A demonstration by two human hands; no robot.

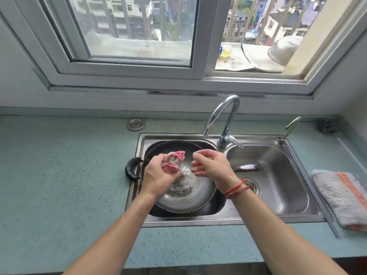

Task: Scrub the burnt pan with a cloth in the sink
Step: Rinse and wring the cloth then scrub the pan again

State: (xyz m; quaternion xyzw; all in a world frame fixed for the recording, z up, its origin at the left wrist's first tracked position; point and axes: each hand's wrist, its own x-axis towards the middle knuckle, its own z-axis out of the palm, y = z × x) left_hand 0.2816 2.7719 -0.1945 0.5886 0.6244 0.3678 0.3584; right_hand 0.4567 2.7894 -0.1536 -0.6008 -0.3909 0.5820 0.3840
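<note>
A dark pan [200,197] with a grey, speckled burnt patch [181,184] sits in the left basin of the steel sink [234,220]. Its short black handle [132,167] pokes over the sink's left rim, and its long handle [248,167] reaches into the right basin. My left hand [158,175] grips a bunched pink and white cloth [175,158] above the pan's middle. My right hand [211,164] hovers just right of the cloth with loosely bent fingers, holding nothing.
A curved chrome tap [224,116] stands behind the sink between the basins. A folded grey and orange cloth [341,197] lies on the teal counter [65,175] to the right. A window [139,36] is behind, with a metal bowl [284,49] on its sill.
</note>
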